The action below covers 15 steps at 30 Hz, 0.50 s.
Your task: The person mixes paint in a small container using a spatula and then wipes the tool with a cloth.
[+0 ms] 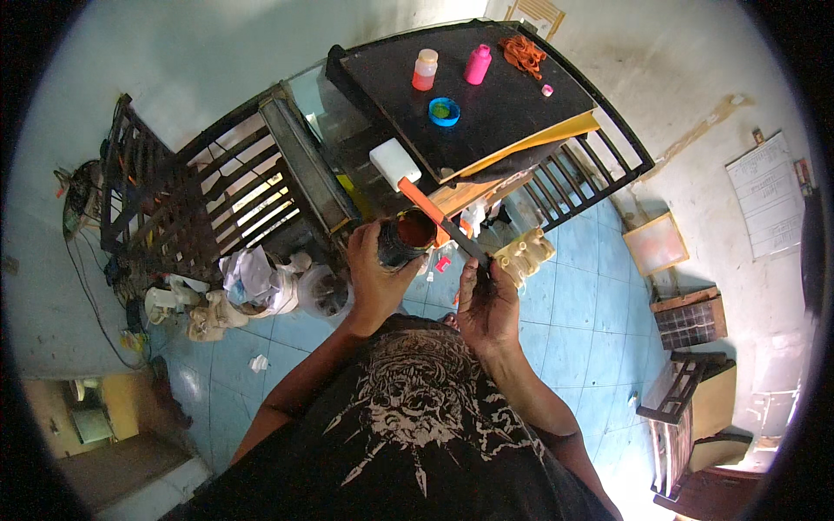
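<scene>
My left hand [375, 276] grips a small dark jar [405, 238] holding a reddish-brown paste, held in front of my chest. My right hand [487, 302] holds a dark-handled tool [446, 223] whose orange blade reaches up and left over the jar to a white block at its tip. Beyond the hands is a black board [512, 113] carrying an orange bottle [425, 69], a pink bottle [477, 64], a blue lid with green inside [444, 111], a small pink cap [546, 89] and an orange cloth [523, 52].
Dark wooden slatted frames [174, 208] stand to the left, with crumpled bags and containers [261, 286] at their foot. The floor is blue tile [591, 321]. A cream moulded tray [526, 253] lies near my right hand. Wooden crates and a chair [695, 391] sit at right.
</scene>
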Each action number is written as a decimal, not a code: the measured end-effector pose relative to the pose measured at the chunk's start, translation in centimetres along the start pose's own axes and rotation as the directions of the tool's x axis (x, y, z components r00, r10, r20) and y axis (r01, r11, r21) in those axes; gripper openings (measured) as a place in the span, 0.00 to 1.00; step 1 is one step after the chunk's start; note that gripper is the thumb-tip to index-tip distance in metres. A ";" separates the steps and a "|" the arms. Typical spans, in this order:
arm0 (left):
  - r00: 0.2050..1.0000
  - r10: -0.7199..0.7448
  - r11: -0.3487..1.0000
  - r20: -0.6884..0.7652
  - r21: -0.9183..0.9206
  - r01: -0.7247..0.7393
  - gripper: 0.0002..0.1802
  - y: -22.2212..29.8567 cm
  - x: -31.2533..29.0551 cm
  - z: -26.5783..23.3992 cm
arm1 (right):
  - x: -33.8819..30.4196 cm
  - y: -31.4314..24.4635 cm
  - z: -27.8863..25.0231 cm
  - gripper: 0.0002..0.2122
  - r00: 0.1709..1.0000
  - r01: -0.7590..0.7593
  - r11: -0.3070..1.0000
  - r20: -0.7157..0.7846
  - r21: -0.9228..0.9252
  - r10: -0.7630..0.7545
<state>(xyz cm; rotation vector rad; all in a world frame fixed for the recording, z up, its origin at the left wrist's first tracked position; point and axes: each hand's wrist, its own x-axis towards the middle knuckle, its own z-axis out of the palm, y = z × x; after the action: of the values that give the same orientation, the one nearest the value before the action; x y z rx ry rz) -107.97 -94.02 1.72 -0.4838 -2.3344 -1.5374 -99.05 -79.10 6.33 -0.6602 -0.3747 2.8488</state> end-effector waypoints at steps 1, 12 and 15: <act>0.999 0.029 1.000 -0.020 0.000 -0.029 0.39 0.0 0.3 0.1 | 0.3 0.1 0.1 0.09 1.000 -0.003 1.000 -0.001 0.011 0.003; 0.998 0.021 0.999 -0.066 0.033 -0.019 0.42 0.3 0.7 0.8 | 1.5 1.4 -0.8 0.06 0.995 0.103 0.993 -0.004 -0.052 -0.104; 0.997 0.023 0.999 -0.068 0.027 -0.022 0.40 1.1 1.0 0.4 | 1.1 1.1 -1.3 0.05 0.987 0.160 0.978 0.023 -0.132 -0.158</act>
<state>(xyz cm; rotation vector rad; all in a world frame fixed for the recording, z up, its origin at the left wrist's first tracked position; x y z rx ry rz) -108.41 -93.12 2.88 -0.4430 -2.2870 -1.4880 -99.53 -79.61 4.42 -0.6071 -0.5972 2.6948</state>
